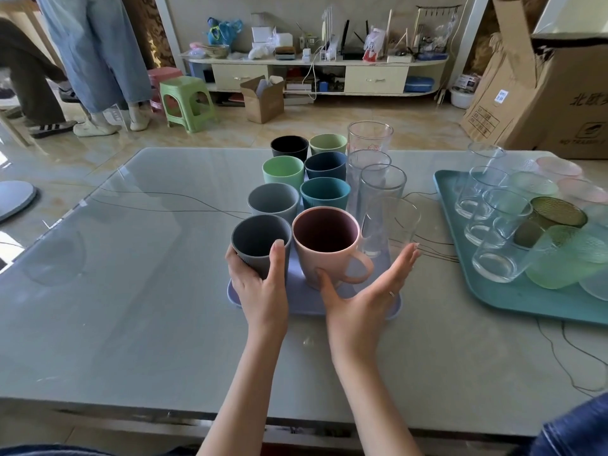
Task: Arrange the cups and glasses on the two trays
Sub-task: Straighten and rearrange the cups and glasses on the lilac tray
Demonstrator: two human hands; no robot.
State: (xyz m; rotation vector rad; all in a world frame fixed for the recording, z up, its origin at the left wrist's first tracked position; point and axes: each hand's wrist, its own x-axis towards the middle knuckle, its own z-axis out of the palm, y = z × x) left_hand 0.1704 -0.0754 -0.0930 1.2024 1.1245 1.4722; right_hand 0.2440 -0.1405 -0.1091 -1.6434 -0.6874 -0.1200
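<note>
A lilac tray (304,304) in the middle of the table carries two rows of coloured cups and a row of tall clear glasses (381,189) on its right side. My left hand (260,284) grips the front dark grey cup (260,241) at the tray's near left corner. A pink mug (324,245) with its handle to the right stands beside it. My right hand (365,291) is open, its thumb touching the mug's base and its fingers spread toward the nearest clear glass (388,228). A teal tray (513,291) at the right holds clear glasses and green and pink textured glasses.
Thin black cables (572,360) run over the glass tabletop near both trays. A grey round object (14,197) lies at the left table edge. Beyond the table are cardboard boxes (543,93), a green stool (187,102) and two people's legs.
</note>
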